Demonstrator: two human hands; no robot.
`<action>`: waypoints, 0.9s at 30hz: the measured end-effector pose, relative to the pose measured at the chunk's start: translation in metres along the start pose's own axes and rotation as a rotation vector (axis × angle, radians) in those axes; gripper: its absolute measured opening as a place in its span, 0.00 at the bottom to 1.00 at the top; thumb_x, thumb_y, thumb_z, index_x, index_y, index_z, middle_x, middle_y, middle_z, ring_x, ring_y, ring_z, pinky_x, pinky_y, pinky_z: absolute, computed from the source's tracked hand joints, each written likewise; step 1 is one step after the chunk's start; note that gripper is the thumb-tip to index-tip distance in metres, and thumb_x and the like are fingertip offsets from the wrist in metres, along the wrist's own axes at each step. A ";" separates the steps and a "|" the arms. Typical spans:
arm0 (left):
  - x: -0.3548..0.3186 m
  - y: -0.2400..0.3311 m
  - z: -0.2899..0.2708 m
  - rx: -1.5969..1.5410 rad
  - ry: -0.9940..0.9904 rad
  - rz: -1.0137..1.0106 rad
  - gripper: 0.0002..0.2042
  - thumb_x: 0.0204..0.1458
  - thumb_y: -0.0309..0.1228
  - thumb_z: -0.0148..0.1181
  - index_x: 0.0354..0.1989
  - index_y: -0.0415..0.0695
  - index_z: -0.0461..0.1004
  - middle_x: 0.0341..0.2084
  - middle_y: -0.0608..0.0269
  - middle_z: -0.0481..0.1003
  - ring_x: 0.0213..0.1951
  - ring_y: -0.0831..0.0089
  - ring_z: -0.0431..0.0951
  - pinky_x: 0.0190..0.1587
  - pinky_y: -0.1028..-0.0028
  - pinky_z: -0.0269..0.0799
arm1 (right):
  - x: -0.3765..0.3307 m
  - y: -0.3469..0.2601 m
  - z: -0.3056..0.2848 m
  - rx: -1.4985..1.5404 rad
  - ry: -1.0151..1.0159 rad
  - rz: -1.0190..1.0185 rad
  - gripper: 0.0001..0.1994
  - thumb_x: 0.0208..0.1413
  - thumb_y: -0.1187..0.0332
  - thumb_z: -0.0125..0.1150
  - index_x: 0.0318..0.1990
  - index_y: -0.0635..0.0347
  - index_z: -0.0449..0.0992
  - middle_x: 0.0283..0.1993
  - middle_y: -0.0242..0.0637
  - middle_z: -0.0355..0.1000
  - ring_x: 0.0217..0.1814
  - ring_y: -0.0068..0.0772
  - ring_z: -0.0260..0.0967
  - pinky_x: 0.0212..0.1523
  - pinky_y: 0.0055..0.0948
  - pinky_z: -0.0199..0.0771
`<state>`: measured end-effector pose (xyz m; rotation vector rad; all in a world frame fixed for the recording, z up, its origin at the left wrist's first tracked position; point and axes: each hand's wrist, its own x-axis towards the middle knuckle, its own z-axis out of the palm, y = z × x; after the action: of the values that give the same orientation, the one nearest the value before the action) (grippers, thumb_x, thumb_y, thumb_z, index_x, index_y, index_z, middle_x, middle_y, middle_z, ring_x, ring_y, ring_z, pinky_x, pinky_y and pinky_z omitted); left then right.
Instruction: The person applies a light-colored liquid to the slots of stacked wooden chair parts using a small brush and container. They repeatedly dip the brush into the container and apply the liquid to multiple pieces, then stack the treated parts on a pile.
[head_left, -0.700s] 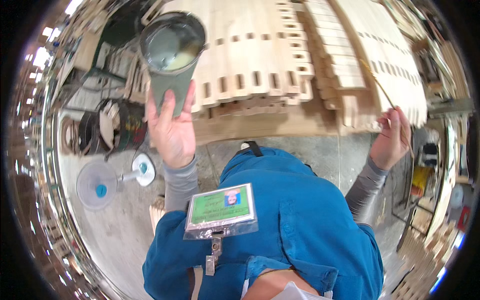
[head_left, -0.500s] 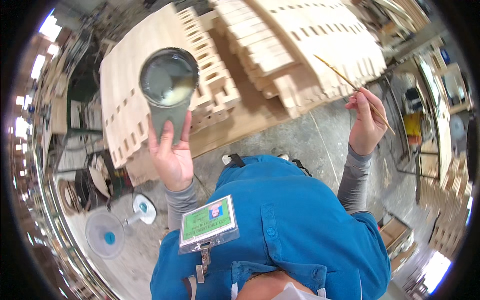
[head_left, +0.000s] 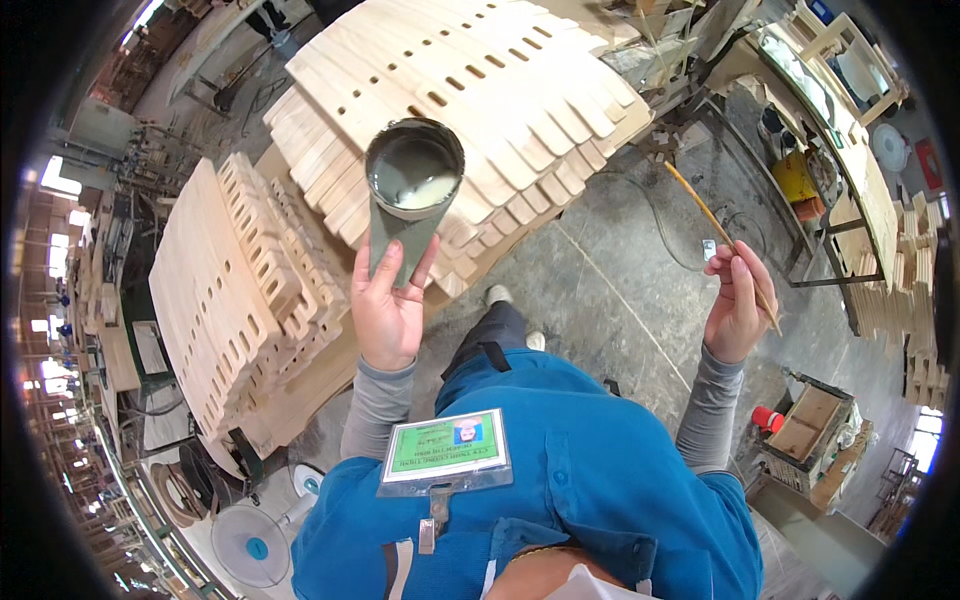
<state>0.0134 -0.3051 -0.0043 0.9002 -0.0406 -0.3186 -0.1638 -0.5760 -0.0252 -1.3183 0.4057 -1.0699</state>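
Note:
My left hand (head_left: 388, 320) is closed on the flat grey handle of a dark round cup (head_left: 410, 146), tilted so its mouth faces me. Some whitish liquid lies inside the cup. In front of it and to the right, a stack of pale wooden panels (head_left: 520, 85) with slots and notched edges fills the far middle. My right hand (head_left: 735, 310) pinches a thin wooden stick (head_left: 700, 205) that points up and to the left, over the concrete floor. The stick touches nothing but my fingers.
A second stack of slotted panels (head_left: 205, 300) stands at the left. A standing fan (head_left: 250, 545) is at the lower left. To the right are a metal-framed table (head_left: 830, 120), a yellow container (head_left: 790, 175), a wooden crate (head_left: 805, 425) and a red cup (head_left: 767, 419).
My view has swung to the right, so the panel stacks now lie further left. The cup and my left hand appear further right. Both hands keep their holds.

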 end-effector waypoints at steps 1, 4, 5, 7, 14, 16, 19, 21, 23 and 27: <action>0.013 -0.006 0.007 -0.015 -0.001 0.000 0.14 0.53 0.22 0.44 0.49 0.37 0.62 0.46 0.58 0.67 0.48 0.69 0.69 0.53 0.61 0.65 | 0.012 -0.001 -0.005 0.008 -0.049 -0.019 0.12 0.54 0.78 0.44 0.44 0.74 0.68 0.38 0.52 0.70 0.36 0.37 0.70 0.37 0.32 0.72; 0.051 -0.012 0.016 -0.036 -0.048 0.066 0.12 0.53 0.24 0.45 0.46 0.37 0.64 0.46 0.57 0.67 0.48 0.69 0.68 0.52 0.62 0.66 | 0.048 0.004 0.003 0.008 -0.069 -0.035 0.12 0.53 0.78 0.43 0.44 0.75 0.67 0.38 0.53 0.70 0.37 0.39 0.70 0.40 0.33 0.72; 0.063 -0.010 0.018 -0.043 -0.007 0.106 0.12 0.53 0.26 0.46 0.45 0.36 0.65 0.46 0.56 0.68 0.47 0.68 0.69 0.53 0.63 0.65 | 0.061 0.011 0.003 -0.007 -0.159 -0.074 0.13 0.55 0.79 0.41 0.47 0.74 0.65 0.42 0.54 0.69 0.43 0.42 0.69 0.45 0.36 0.70; 0.085 -0.009 0.024 -0.023 0.055 0.205 0.13 0.53 0.27 0.45 0.45 0.35 0.64 0.45 0.56 0.68 0.46 0.67 0.70 0.53 0.65 0.65 | 0.096 0.021 0.019 0.017 -0.257 -0.097 0.14 0.56 0.79 0.39 0.49 0.73 0.63 0.45 0.54 0.67 0.47 0.44 0.67 0.48 0.38 0.67; 0.141 -0.009 0.005 0.145 0.303 0.358 0.12 0.54 0.28 0.43 0.43 0.35 0.64 0.43 0.57 0.68 0.46 0.69 0.68 0.52 0.67 0.66 | 0.216 0.071 0.078 -0.134 -0.725 -0.095 0.20 0.57 0.79 0.38 0.58 0.69 0.52 0.58 0.49 0.55 0.60 0.38 0.55 0.59 0.29 0.51; 0.144 -0.016 -0.005 0.213 0.410 0.403 0.11 0.53 0.28 0.44 0.42 0.35 0.64 0.41 0.58 0.68 0.45 0.71 0.68 0.52 0.66 0.66 | 0.244 0.102 0.094 -0.119 -0.847 -0.068 0.23 0.56 0.79 0.41 0.59 0.68 0.48 0.61 0.46 0.50 0.62 0.35 0.50 0.60 0.27 0.49; 0.144 -0.028 -0.007 0.249 0.569 0.405 0.10 0.53 0.29 0.46 0.41 0.36 0.65 0.40 0.60 0.68 0.44 0.72 0.68 0.50 0.69 0.64 | 0.277 0.155 0.124 -0.078 -1.048 0.057 0.30 0.54 0.79 0.44 0.62 0.63 0.39 0.67 0.40 0.37 0.67 0.33 0.37 0.64 0.29 0.40; 0.140 -0.032 -0.009 0.245 0.590 0.378 0.10 0.53 0.29 0.46 0.41 0.37 0.65 0.41 0.61 0.68 0.44 0.72 0.68 0.50 0.70 0.62 | 0.291 0.189 0.148 -0.096 -1.108 0.130 0.32 0.54 0.77 0.47 0.63 0.62 0.38 0.67 0.39 0.36 0.68 0.33 0.36 0.64 0.28 0.39; 0.132 -0.037 -0.012 0.218 0.533 0.352 0.11 0.53 0.29 0.47 0.42 0.37 0.65 0.41 0.61 0.68 0.45 0.71 0.68 0.49 0.71 0.61 | 0.298 0.215 0.172 -0.035 -1.135 0.200 0.33 0.54 0.75 0.49 0.63 0.62 0.37 0.67 0.39 0.35 0.68 0.32 0.35 0.64 0.27 0.38; 0.120 -0.053 -0.015 0.126 0.530 0.319 0.11 0.53 0.28 0.46 0.42 0.36 0.65 0.41 0.60 0.68 0.45 0.71 0.67 0.51 0.71 0.60 | 0.314 0.246 0.204 -0.003 -1.142 0.189 0.34 0.54 0.71 0.51 0.63 0.62 0.36 0.67 0.41 0.35 0.68 0.32 0.34 0.64 0.26 0.37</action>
<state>0.1169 -0.3593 -0.0662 1.0627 0.2857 0.2272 0.2474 -0.7395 -0.0957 -1.6262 -0.3272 -0.0521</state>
